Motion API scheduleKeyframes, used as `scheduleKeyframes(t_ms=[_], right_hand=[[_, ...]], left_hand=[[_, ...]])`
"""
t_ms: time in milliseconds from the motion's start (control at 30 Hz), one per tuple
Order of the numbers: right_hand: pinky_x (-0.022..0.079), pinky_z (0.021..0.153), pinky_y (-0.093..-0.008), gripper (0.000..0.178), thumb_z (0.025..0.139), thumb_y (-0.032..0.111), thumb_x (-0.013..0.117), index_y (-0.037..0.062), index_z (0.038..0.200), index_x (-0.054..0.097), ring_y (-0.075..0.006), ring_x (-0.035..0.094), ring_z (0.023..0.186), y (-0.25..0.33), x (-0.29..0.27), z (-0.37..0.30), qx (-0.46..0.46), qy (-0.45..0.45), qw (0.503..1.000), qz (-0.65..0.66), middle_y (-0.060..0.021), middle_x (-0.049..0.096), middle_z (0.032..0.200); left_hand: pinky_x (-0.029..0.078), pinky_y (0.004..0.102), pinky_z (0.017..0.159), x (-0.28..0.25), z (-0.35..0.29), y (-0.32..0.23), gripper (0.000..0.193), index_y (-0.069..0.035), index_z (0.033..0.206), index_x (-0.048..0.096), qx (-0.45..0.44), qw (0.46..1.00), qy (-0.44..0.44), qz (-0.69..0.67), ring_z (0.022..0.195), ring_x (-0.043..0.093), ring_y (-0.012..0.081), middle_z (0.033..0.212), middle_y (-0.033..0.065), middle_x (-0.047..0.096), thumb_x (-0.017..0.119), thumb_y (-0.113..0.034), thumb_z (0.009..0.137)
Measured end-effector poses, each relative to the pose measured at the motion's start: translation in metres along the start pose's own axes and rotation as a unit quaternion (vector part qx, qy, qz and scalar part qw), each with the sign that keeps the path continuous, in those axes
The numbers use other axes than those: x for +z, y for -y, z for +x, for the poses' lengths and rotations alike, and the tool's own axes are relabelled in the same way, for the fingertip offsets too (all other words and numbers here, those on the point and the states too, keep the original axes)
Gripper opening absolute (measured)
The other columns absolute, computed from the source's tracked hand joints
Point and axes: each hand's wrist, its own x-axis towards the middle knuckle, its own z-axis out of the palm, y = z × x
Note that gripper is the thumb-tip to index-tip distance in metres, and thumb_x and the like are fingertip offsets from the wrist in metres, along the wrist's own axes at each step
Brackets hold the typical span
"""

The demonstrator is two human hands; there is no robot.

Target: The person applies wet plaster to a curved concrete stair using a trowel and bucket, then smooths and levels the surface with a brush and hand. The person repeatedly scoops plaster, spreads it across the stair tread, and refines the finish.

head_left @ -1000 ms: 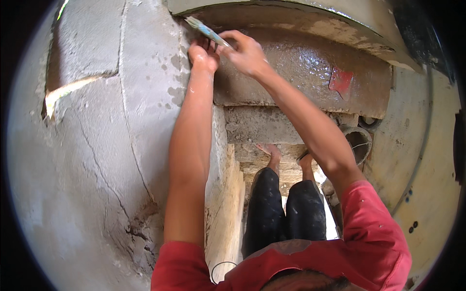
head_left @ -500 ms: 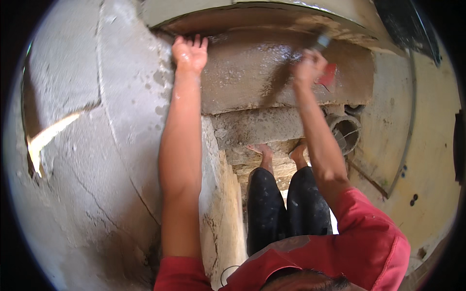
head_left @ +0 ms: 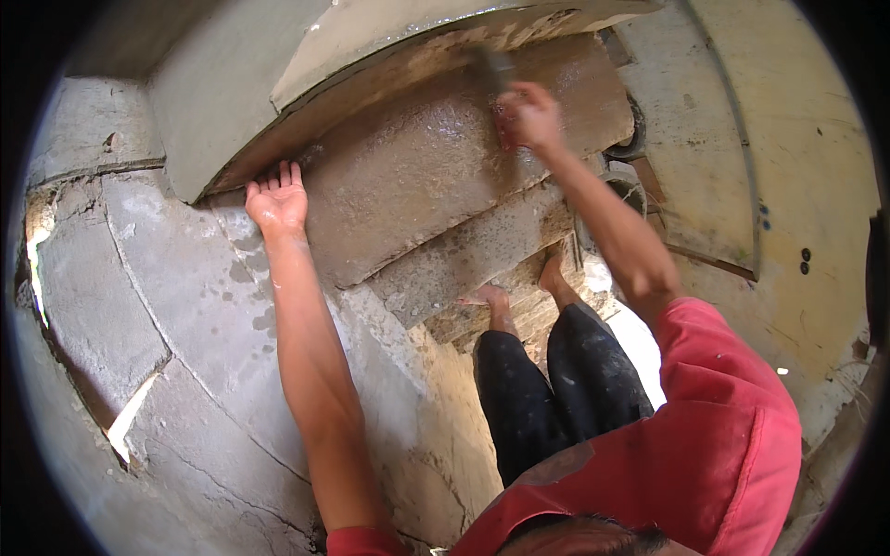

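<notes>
My left hand (head_left: 278, 199) is palm up with its fingers stretched out. Its fingertips rest at the left end of the brown, wet step (head_left: 389, 176), by the lower edge of the overhanging grey slab (head_left: 371, 46). The palm looks wet and holds nothing. My right hand (head_left: 533, 119) is closed round a brush-like tool (head_left: 494, 67) over the right part of the wet step. Motion smears the tool; I make out a dark end pointing away from me and red by my fingers. Its exact kind cannot be told.
To the left is a cracked grey wall (head_left: 167, 250) with damp spots and bright gaps. A lower rough step (head_left: 473, 246) lies beneath the wet one, near my bare feet. A round pipe (head_left: 626, 190) sits under the right end, beside a pale wall (head_left: 797, 185).
The view has swung, so the wet step now slants up to the right. My right hand has moved left relative to the step's right end with the tool. My left hand stays at the step's left end.
</notes>
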Motion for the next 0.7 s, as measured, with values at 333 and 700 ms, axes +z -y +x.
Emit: scheduleKeyframes(t_ms=[333,700], right_hand=[[0.036,0.045,-0.0209,0.037,0.100,0.027,0.070,0.0119,0.133,0.065,-0.0033,0.052,0.058,0.303,-0.204,-0.103,-0.353,-0.204,0.885,-0.227,-0.0027,0.069,0.083],[0.055,0.085,-0.0386,0.034,0.083,0.016,0.063,0.0017,0.110,0.078,-0.0310,0.073,0.092,0.426,-0.124,0.101,-0.301,0.062,0.582,-0.753,-0.0182,0.076,0.102]], left_hand=[[0.023,0.0554,0.129,-0.006,-0.006,0.031,0.073,-0.018,0.170,0.001,-0.017,1.000,-0.017,0.010,0.160,0.022,0.0321,0.177,0.0046,0.009,0.038,-0.043,0.112],[0.020,0.0542,0.131,0.057,-0.034,0.120,0.076,-0.008,0.168,-0.006,-0.058,0.998,0.023,0.015,0.162,0.013,0.0336,0.177,0.0097,-0.002,0.037,-0.040,0.113]])
